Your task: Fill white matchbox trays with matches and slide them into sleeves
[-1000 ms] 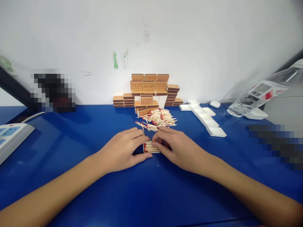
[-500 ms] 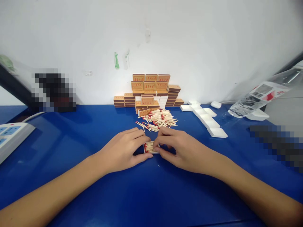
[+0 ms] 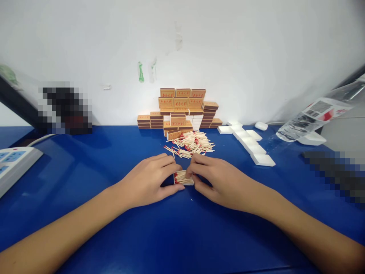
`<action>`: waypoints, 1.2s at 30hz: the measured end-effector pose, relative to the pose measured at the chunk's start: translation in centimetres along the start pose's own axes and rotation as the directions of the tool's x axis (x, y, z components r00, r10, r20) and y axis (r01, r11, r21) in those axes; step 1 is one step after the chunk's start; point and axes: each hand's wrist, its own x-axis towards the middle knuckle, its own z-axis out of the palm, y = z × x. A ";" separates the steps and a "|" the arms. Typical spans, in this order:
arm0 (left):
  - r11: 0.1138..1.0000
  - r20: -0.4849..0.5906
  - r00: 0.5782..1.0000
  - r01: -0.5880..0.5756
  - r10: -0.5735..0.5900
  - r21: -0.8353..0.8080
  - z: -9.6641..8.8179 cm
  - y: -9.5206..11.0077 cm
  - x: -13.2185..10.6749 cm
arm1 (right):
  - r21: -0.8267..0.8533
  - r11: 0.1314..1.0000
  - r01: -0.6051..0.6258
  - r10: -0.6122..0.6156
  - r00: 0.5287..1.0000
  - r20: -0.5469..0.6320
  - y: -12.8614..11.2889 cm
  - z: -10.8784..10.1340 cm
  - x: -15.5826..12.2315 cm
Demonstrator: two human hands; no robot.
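Note:
A small white matchbox tray (image 3: 182,178) filled with red-tipped matches lies on the blue table (image 3: 182,228) between my two hands. My left hand (image 3: 149,180) curls round its left end, thumb along the near side. My right hand (image 3: 215,178) has its fingers bent over the tray's right end and presses on the matches. Just behind the hands lies a loose heap of matches (image 3: 191,144). Against the wall stands a stack of orange matchboxes (image 3: 179,110).
A row of white inner trays (image 3: 251,146) runs diagonally at the right. A white power strip (image 3: 13,165) sits at the left edge. A plastic bottle (image 3: 313,116) lies at the far right beside a small white oval object (image 3: 261,126).
My right hand's fingers have shifted slightly over the tray, covering more of the matches. The left hand has stayed in place.

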 end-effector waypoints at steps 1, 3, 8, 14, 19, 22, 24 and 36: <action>1.000 0.002 1.000 0.001 -0.001 -0.002 0.0 0.0 0.0 | -0.002 1.000 -0.004 0.004 1.000 -0.005 0.0 0.0 0.0; 1.000 0.004 1.000 0.004 -0.004 -0.005 0.0 0.0 0.0 | -0.013 1.000 -0.008 0.008 1.000 -0.011 -0.1 0.0 0.0; 1.000 -0.004 1.000 0.010 -0.010 -0.003 0.0 0.1 0.1 | -0.025 1.000 -0.017 0.017 1.000 0.006 -0.3 -0.1 -0.1; 1.000 0.004 1.000 0.016 -0.016 -0.001 0.0 0.1 0.1 | -0.066 0.997 -0.026 0.026 1.000 -0.005 -0.4 0.0 -0.2; 1.000 0.011 1.000 0.017 -0.017 0.003 0.0 0.2 0.1 | -0.028 0.999 -0.019 0.020 1.000 0.014 -0.5 -0.1 -0.1; 1.000 0.004 1.000 0.013 -0.013 0.007 0.0 0.1 0.1 | -0.035 0.999 -0.022 0.022 1.000 -0.006 -0.4 -0.1 0.0; 1.000 -0.001 1.000 0.009 -0.009 0.011 0.0 0.0 0.0 | -0.053 0.999 -0.014 0.014 1.000 -0.004 -0.4 0.1 0.0; 1.000 0.006 1.000 0.006 -0.006 0.012 -0.1 0.1 0.1 | -0.048 0.999 -0.006 0.005 0.999 -0.034 -0.3 0.2 0.0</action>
